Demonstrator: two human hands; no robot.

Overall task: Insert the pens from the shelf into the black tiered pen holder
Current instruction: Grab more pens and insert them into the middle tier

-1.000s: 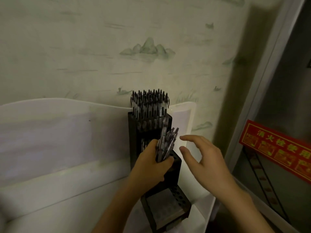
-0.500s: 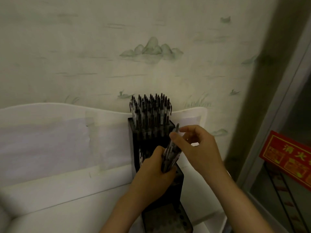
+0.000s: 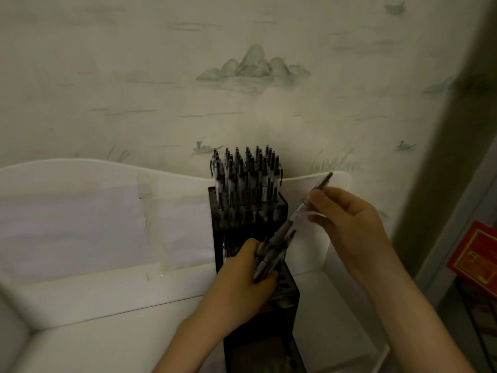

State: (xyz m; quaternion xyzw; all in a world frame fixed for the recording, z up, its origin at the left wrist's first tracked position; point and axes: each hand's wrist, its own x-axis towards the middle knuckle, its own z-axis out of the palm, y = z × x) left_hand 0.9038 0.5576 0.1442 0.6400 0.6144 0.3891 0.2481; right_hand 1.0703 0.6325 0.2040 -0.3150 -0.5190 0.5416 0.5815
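Pens (image 3: 246,179) fill the top tier of the black tiered pen holder (image 3: 279,211), standing upright and packed close with their clicker ends up. That holder stands on the white shelf (image 3: 107,292), against its raised back edge and toward its right end, and steps down toward the front, where open holes show in the lower tier beside the wrist. In front of the middle tier the left hand (image 3: 242,281) is clenched around a bundle of pens (image 3: 269,254), which slant up and to the right out of the fist. The right hand (image 3: 347,219) pinches a single pen (image 3: 306,205) between thumb and fingertips, near its upper half; this pen lies on a slant, its dark top end pointing up toward the right end of the shelf's back edge, its lower end down among the bundle. Behind the shelf is pale wallpaper (image 3: 252,65) printed with green hills and birds. At the far right a red sign (image 3: 476,251) is partly cut off by the edge.
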